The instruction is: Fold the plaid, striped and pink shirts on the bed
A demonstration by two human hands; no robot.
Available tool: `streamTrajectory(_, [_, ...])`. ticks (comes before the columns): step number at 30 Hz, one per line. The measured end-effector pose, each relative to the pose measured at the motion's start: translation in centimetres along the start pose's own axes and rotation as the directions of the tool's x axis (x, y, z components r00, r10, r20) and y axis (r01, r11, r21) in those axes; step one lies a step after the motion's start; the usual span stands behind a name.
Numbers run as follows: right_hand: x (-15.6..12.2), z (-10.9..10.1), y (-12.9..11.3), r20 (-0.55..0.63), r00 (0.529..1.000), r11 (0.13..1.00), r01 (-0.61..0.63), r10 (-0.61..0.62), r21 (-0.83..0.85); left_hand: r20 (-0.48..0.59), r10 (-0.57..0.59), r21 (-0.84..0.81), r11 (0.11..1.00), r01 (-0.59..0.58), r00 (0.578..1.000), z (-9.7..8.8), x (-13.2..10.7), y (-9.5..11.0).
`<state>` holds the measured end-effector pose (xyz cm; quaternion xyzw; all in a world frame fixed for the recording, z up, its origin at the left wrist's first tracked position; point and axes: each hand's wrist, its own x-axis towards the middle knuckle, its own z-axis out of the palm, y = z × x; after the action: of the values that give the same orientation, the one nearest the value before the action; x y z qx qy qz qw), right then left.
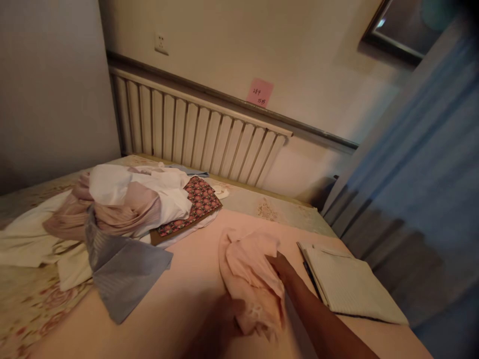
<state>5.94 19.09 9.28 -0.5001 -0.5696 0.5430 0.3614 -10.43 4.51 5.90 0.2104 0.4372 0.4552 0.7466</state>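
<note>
A crumpled pale pink garment (249, 276) lies on the pink sheet (187, 289) of the bed in front of me. My right hand (281, 265) rests on its right edge, fingers closed on the cloth. My left hand (224, 316) is low in the view, dark and blurred, gripping the garment's lower left part. Both arms reach in from the bottom edge.
A heap of clothes (112, 204) in white, mauve and grey-blue lies at the left, with a red patterned folded piece (194, 202) beside it. A folded white striped cloth (348, 286) lies at the right. A radiator (198, 129) and a blue curtain (422, 184) stand behind.
</note>
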Motion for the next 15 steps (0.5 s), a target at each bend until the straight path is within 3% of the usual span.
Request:
streamTrajectory(2, [1.0,1.4,-1.7,0.170,0.985,0.990,0.059,-0.037,-0.129,0.037,-0.075,-0.028,0.997,0.076,0.996,1.2,0.2,-1.9])
streamTrajectory(4, [1.6,2.9,-3.0,0.331,0.943,0.958,0.129,-0.039,-0.255,0.132,-0.207,0.079,0.977,0.197,0.970,1.9,0.2,-3.5])
streamTrajectory(6, [1.9,4.5,-3.8,0.459,0.888,0.909,0.208,-0.021,-0.362,0.265,-0.237,0.200,0.962,0.187,0.935,2.2,-0.1,-4.6])
streamTrajectory(8, [1.8,5.7,-4.0,0.515,0.857,0.855,0.288,-0.029,-0.431,0.366,-0.179,0.247,0.965,0.090,0.913,2.1,-0.6,-5.1])
streamTrajectory(12, [1.5,5.5,-2.8,0.391,0.911,0.791,0.335,-0.132,-0.512,0.437,-0.152,0.282,0.959,0.026,0.887,1.6,-1.6,-4.4])
streamTrajectory(15, [0.9,3.0,-1.0,0.193,0.978,0.830,0.173,-0.081,-0.530,0.501,-0.160,0.324,0.946,-0.012,0.850,0.9,-2.4,-2.4])
